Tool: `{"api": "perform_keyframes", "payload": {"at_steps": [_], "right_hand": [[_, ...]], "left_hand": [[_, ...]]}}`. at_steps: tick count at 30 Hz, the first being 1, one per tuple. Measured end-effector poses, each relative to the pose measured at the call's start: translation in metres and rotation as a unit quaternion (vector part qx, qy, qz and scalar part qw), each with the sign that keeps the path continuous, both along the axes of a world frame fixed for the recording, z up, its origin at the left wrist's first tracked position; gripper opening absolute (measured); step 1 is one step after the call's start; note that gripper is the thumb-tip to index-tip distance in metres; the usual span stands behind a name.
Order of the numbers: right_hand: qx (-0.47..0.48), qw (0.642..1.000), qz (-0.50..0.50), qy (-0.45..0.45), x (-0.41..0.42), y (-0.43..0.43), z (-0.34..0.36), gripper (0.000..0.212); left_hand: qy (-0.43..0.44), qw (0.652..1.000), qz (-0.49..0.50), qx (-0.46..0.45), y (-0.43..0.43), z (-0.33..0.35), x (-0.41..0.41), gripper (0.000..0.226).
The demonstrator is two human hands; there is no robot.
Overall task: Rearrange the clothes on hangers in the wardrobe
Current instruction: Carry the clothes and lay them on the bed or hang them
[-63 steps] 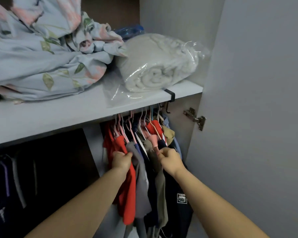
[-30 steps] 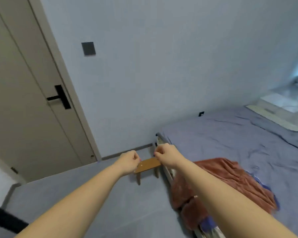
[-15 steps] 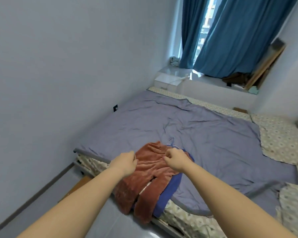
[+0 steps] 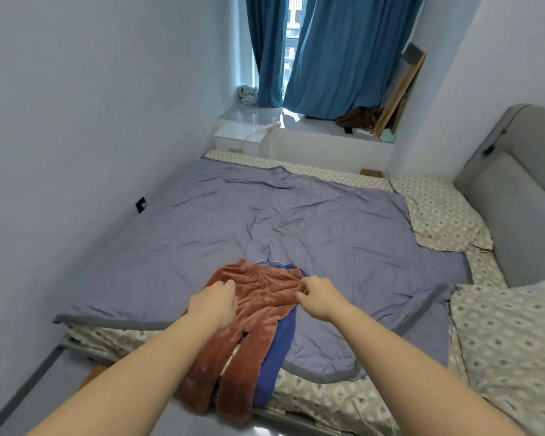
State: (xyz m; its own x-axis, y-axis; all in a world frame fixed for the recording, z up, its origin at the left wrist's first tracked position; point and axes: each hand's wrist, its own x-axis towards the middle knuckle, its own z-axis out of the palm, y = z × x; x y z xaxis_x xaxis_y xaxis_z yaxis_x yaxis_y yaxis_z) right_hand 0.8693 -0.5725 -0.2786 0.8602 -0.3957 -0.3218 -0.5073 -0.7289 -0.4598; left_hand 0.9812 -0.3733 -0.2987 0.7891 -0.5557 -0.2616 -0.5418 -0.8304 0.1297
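Pale walls (image 4: 76,121), grey-covered bed (image 4: 296,221), blue curtains (image 4: 343,51); daylit window (image 4: 291,26)

hanger (image 4: 267,256) half buried, blue garment (image 4: 274,357) mostly covered

The top garment (image 4: 258,297) is plain rust-brown; the lower garment (image 4: 274,357) is plain royal blue. The hanger (image 4: 267,256) is light blue. The quilt (image 4: 265,215) is grey-lilac with a darker grey border. The sheet (image 4: 438,209) is beige with a repeating grey-and-white diamond print. The curtains (image 4: 343,58) are deep blue, the headboard (image 4: 516,199) grey, the floor (image 4: 44,388) grey
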Motion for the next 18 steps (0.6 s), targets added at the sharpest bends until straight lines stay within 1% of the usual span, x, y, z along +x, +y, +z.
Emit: {"api": "perform_keyframes", "payload": {"at_steps": [4,9,15,18], "right_hand": [[0.009,1.000,-0.008,0.000,0.021,-0.033,-0.012,0.025],[0.040,0.999,-0.015,0.013,0.066,-0.096,-0.016,0.025],[0.064,0.996,-0.058,-0.001,0.123,-0.176,-0.030,0.027],[0.063,0.996,-0.055,0.024,0.141,-0.203,-0.050,0.025]], "left_hand": [[-0.013,0.999,-0.019,0.036,-0.033,-0.006,0.019,0.030],[0.001,0.999,0.006,0.046,-0.087,-0.013,0.056,0.029],[-0.009,0.997,0.021,0.078,-0.143,-0.031,0.102,0.032],[-0.015,0.995,0.035,0.094,-0.158,-0.047,0.123,0.034]]}}
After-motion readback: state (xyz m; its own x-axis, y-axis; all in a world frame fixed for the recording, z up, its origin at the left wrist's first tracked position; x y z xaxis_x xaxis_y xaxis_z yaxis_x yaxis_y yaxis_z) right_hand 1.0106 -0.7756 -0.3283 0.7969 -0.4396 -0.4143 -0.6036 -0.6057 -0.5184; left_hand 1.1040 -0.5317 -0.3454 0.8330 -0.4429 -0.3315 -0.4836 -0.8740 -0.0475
